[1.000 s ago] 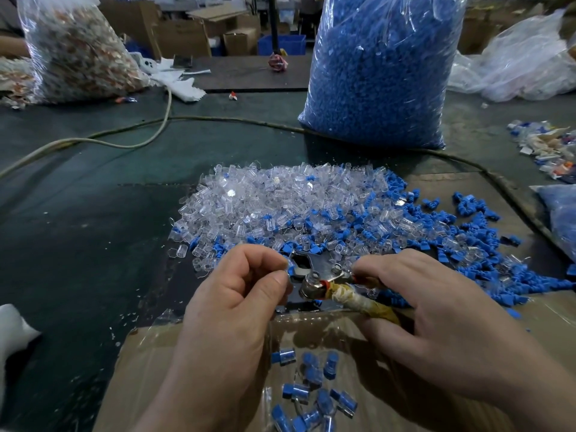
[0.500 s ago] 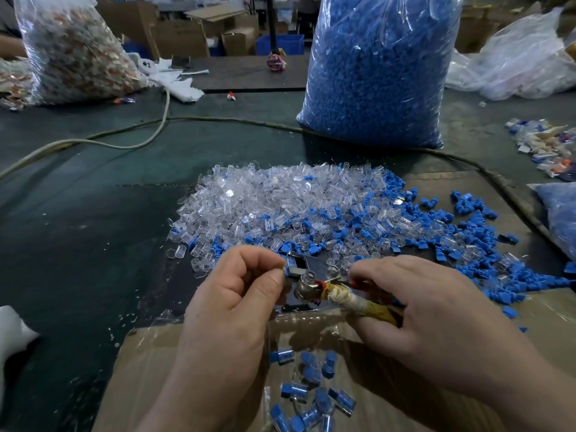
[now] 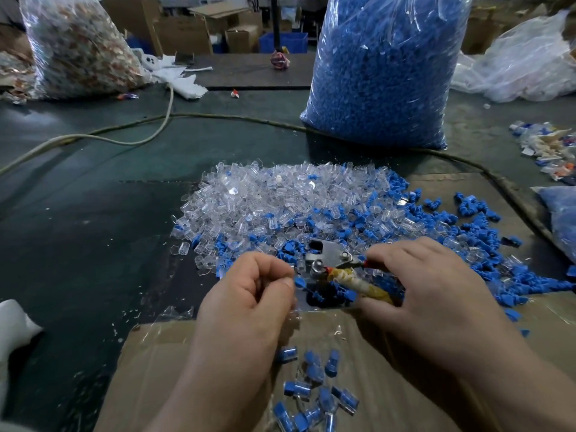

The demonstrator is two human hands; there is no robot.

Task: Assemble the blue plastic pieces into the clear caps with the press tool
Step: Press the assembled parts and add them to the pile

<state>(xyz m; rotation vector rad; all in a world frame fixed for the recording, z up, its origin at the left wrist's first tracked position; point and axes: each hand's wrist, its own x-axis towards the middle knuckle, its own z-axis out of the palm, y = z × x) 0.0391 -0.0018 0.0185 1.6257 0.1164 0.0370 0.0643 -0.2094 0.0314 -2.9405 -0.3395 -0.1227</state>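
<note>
Pinching a blue piece (image 3: 300, 282) in left hand (image 3: 249, 304), gripping press tool (image 3: 328, 258) in right hand (image 3: 430, 300), seemingly barely begun: few finished caps (image 3: 296, 388) against heaped clear caps (image 3: 265, 198).

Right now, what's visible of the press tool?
The press tool is small, bare grey metal: a flat plate with a square cutout, two bolt heads, and a round shiny pivot knob. A lever handle wrapped in dirty yellowish tape runs from the pivot toward the right, red showing where the wrap starts. It sits at the near edge of the pile of clear caps. The right hand grips the handle; the left hand pinches a blue piece just left of the knob.
</note>
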